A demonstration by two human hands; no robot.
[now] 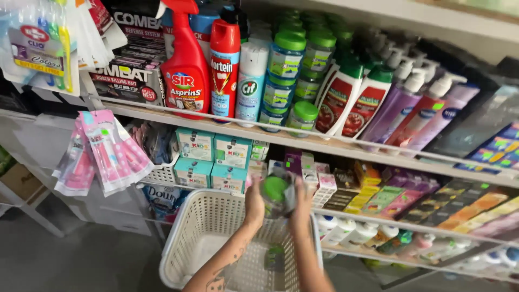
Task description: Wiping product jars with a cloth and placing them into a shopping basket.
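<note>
Both of my hands hold one clear jar with a green lid [277,192] in front of the middle shelf. My left hand [254,205] grips its left side and my right hand [301,204] its right side. The jar hangs above a white plastic basket [190,238], whose mesh bottom shows a small item [274,258] with green on it, too blurred to tell what. More jars with green lids [286,59] stand in stacks on the top shelf [205,121], higher up.
Beside the jars on the top shelf are red spray bottles [186,65], aerosol cans [224,65] and pump bottles [411,108]. Teal boxes [213,157] and small coloured packs fill the middle shelf. Pink toothbrush packs [102,151] hang at left. Grey floor lies below left.
</note>
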